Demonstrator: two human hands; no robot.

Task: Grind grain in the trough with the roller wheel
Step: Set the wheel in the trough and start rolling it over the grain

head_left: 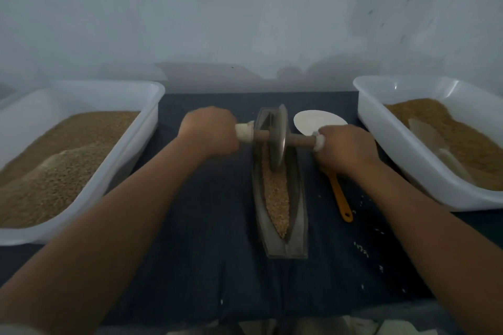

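Both hands are closed around the ends of one axle (298,140): the left hand (211,132) wraps the white-bound left end, the right hand (344,148) the white-bound right end, knuckles up and forearms reaching in from the near edge. The wheel (277,136) sits at the middle of the axle, upright on its rim and tilted slightly, standing in the far half of the trough (298,226). The trough is a long, narrow, boat-shaped channel lying at the middle of the cloth (206,239), its length running from the near side toward the far edge. Grain (277,198) lies as a coarse tan strip along the channel floor, from the wheel's base to the near tip. Just right of the trough lies a scoop (313,122) with a white bowl and an orange handle, partly hidden under the right hand. Loose kernels (361,248) dot the cloth to the right. A white left tub (130,149) at the left edge and a right tub (402,160) at the right edge both hold tan grain.
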